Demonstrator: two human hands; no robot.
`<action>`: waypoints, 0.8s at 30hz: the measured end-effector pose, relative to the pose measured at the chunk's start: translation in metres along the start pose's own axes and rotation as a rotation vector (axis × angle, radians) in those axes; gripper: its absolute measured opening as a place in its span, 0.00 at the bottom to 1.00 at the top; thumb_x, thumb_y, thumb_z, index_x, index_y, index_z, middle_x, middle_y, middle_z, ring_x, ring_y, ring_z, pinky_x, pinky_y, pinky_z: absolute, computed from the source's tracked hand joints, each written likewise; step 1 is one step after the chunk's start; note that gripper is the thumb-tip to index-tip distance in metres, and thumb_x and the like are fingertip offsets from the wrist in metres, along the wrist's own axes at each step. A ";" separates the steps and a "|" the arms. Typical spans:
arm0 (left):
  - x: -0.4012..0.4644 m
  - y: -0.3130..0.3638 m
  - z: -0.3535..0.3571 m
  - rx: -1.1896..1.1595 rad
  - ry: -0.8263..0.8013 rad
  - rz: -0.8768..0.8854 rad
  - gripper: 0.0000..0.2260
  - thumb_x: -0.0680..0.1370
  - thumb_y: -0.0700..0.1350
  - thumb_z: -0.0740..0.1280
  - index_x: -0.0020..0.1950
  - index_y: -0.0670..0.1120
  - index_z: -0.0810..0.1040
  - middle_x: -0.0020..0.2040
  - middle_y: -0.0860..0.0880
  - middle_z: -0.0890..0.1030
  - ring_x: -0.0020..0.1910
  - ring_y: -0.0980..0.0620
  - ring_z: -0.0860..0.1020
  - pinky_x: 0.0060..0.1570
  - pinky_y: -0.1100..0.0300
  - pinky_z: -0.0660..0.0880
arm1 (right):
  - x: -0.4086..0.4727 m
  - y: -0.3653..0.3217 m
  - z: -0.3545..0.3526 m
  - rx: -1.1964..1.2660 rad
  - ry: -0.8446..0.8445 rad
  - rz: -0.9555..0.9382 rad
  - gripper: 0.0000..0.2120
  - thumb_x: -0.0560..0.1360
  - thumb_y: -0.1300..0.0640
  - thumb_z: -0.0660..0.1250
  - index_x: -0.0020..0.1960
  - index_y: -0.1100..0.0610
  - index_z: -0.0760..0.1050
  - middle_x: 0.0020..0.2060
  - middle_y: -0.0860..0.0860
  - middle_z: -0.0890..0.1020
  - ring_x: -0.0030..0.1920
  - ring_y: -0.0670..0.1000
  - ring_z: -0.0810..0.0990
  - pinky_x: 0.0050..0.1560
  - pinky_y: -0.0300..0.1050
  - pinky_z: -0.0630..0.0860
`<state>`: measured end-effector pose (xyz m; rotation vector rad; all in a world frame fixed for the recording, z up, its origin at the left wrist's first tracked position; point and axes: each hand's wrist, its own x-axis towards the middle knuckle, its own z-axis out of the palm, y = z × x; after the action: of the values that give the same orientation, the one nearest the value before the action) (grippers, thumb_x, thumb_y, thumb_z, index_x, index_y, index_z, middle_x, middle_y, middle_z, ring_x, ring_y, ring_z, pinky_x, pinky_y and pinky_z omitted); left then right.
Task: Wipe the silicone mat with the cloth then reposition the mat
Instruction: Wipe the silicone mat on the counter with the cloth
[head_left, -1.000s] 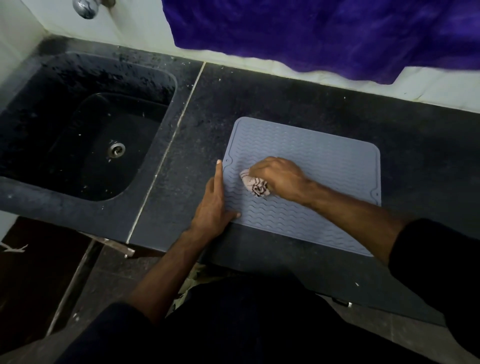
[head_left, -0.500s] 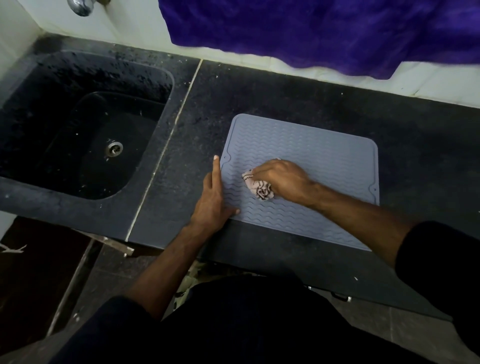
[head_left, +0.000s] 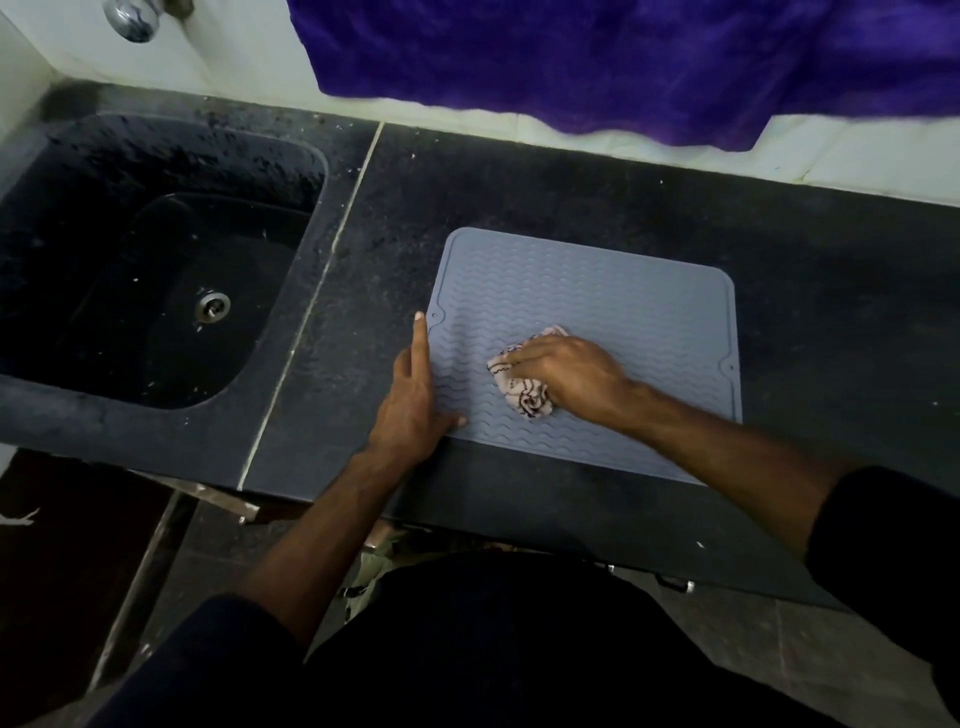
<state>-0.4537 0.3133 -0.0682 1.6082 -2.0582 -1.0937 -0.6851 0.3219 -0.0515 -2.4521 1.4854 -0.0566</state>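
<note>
A grey-blue silicone mat with wavy ridges lies flat on the dark stone counter. My right hand grips a crumpled pale cloth with dark stripes and presses it on the mat's left-middle part. My left hand lies flat along the mat's left edge, forefinger stretched along the edge, thumb resting on the mat's front left corner. Part of the cloth is hidden under my right palm.
A black sink with a metal drain sits to the left, a tap above it. A purple cloth hangs over the white wall at the back. The counter's front edge runs just below the mat.
My right hand has slid the cloth a little to the right across the mat, and more cloth now shows. My left hand stays at the mat's left edge.
</note>
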 end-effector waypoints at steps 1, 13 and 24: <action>0.001 0.000 0.001 0.006 0.002 -0.003 0.60 0.66 0.39 0.79 0.78 0.54 0.34 0.76 0.41 0.56 0.71 0.42 0.66 0.64 0.44 0.69 | 0.001 -0.001 -0.001 0.034 0.013 0.019 0.22 0.71 0.67 0.68 0.63 0.56 0.77 0.64 0.54 0.78 0.65 0.57 0.74 0.65 0.50 0.68; 0.003 -0.003 0.002 0.073 -0.004 -0.001 0.58 0.66 0.40 0.79 0.79 0.53 0.38 0.75 0.41 0.59 0.70 0.40 0.66 0.61 0.45 0.71 | -0.019 0.009 0.008 0.011 0.036 -0.016 0.22 0.70 0.63 0.72 0.63 0.56 0.77 0.64 0.54 0.78 0.66 0.56 0.74 0.68 0.50 0.68; 0.004 -0.001 0.004 0.144 -0.013 -0.035 0.56 0.67 0.41 0.78 0.79 0.55 0.39 0.74 0.42 0.59 0.68 0.41 0.68 0.59 0.44 0.73 | -0.036 0.022 0.008 -0.014 0.085 0.083 0.26 0.67 0.69 0.72 0.64 0.59 0.76 0.65 0.57 0.77 0.66 0.58 0.74 0.68 0.54 0.67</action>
<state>-0.4571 0.3111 -0.0719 1.7146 -2.1696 -0.9903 -0.7200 0.3455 -0.0611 -2.4245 1.6266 -0.1360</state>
